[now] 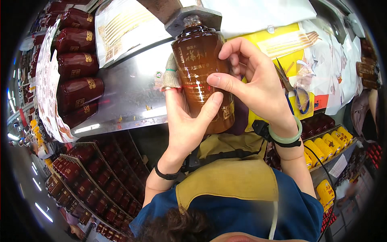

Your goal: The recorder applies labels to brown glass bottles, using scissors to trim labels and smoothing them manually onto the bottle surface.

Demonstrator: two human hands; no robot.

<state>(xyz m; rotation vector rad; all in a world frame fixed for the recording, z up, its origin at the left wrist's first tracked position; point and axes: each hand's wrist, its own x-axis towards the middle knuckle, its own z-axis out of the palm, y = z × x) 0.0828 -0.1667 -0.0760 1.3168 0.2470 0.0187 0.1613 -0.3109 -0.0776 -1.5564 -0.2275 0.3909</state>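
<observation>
A glossy brown bottle (pixel 197 86) with gold lettering and a narrow glass mouth lies tilted in front of me, its neck over a hexagonal metal block (pixel 209 18). My left hand (pixel 187 117) grips its left side, thumb across the front. Worn cloth coverings (pixel 171 74) wrap that hand's fingers, which partly disappear behind the bottle. My right hand (pixel 256 78) is at the bottle's right side, thumb against the front and fingers curled by the edge. Whether all those fingertips touch the glass is hard to see.
Scissors (pixel 288 82) lie on a yellow sheet (pixel 252 40) at the right. Decal sheets with gold strips (pixel 129 26) are on the metal bench (pixel 129 84). Dark red bottles (pixel 76 62) line the left; racks of bottles (pixel 94 177) stand below. Yellow cans (pixel 326 147) sit lower right.
</observation>
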